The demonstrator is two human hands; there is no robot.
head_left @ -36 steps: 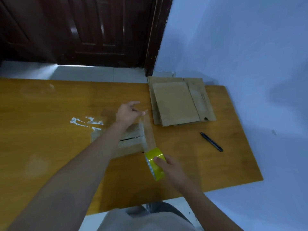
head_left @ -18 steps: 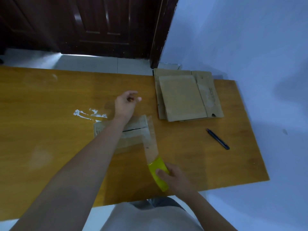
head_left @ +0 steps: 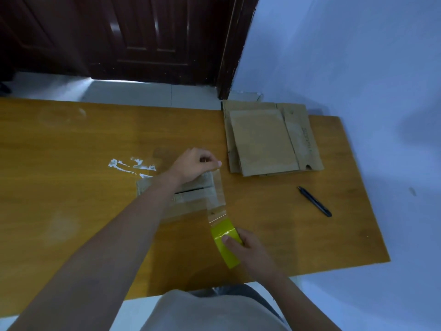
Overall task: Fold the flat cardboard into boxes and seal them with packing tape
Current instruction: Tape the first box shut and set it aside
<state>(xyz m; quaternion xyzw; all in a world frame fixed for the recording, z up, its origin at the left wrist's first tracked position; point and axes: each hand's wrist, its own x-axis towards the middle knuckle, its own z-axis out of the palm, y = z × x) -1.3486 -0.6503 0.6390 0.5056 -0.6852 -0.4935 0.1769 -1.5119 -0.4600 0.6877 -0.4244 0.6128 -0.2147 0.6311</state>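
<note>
A small folded cardboard box (head_left: 191, 194) sits mid-table, partly hidden under my left forearm. My left hand (head_left: 194, 164) hovers over its far edge with fingers curled, pinching the free end of a clear tape strip (head_left: 218, 194) that runs across the box's right end. The strip leads down to a yellow tape roll (head_left: 225, 242), which my right hand (head_left: 248, 249) grips near the table's front edge. A stack of flat cardboard (head_left: 267, 139) lies at the back right.
A black pen-like cutter (head_left: 314, 201) lies on the wooden table (head_left: 71, 187) right of the box. White tape scraps (head_left: 130, 164) stick to the tabletop left of the box. A dark door and a blue wall stand behind.
My left hand's fingers have curled in over the box's far edge. My right hand has drawn the roll nearer to me, lengthening the strip.
</note>
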